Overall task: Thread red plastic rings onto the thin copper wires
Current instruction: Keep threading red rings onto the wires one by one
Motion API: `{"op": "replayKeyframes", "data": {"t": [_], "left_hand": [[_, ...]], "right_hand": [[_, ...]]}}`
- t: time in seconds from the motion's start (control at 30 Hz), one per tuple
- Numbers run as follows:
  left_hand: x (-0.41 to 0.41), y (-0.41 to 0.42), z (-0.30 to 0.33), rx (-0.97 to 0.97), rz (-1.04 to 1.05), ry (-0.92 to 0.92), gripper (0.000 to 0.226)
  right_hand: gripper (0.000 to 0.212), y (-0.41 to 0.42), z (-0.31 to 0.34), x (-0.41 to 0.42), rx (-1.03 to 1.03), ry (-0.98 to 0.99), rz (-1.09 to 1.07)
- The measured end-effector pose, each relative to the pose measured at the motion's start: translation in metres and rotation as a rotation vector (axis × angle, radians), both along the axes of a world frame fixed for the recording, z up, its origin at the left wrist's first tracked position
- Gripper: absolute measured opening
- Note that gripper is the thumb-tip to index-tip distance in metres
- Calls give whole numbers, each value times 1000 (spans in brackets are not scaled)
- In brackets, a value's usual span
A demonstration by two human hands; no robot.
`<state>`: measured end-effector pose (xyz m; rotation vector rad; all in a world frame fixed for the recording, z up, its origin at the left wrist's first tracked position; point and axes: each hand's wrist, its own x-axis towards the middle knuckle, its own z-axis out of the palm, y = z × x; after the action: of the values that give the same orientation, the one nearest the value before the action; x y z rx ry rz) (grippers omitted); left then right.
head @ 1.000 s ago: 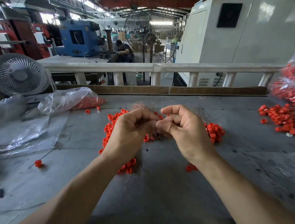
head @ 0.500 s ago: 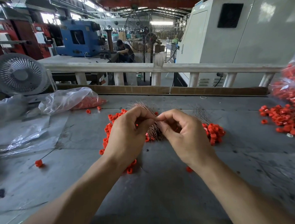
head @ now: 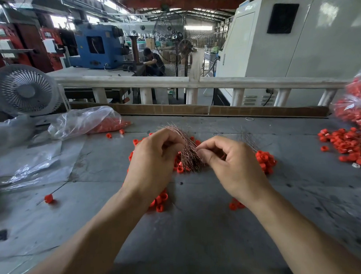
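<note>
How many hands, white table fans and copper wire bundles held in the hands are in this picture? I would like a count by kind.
Hands: 2, left hand and right hand
White table fan: 1
Held copper wire bundle: 1
Total: 4

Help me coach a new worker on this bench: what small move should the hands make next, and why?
Probably draw one wire clear. The left hand holds the copper wire bundle, the right hand pinches at its strands, and no ring shows in its fingers. Loose red rings lie beside it, ready to thread once a wire is free.
</note>
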<state>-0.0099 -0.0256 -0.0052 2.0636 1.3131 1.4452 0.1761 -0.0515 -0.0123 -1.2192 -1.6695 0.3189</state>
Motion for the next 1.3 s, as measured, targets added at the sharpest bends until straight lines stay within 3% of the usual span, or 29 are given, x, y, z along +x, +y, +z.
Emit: {"op": "replayKeyframes", "data": {"t": [0.1, 0.27, 0.43, 0.63, 0.87, 1.03, 1.3], "left_hand": [[-7, 5, 2, -50, 95, 28, 16], [-14, 9, -3, -118, 235, 305, 9], [-19, 10, -7, -137, 308, 507, 5], [-23, 13, -9, -196, 349, 615, 21], [-23, 15, -11, -179, 360, 624, 20], [-19, 11, -6, -122, 298, 463, 17], [6, -5, 3, -237, -177, -249, 22]], "right_hand": [[9, -2, 3, 1, 96, 157, -41], [10, -7, 10, 0, 254, 417, -61], [15, -8, 12, 2, 230, 539, -81], [17, -5, 8, -2, 142, 585, -68], [18, -6, 6, -8, 82, 506, -56], [15, -7, 5, -10, 71, 477, -59], [14, -8, 4, -12, 59, 416, -2]]}}
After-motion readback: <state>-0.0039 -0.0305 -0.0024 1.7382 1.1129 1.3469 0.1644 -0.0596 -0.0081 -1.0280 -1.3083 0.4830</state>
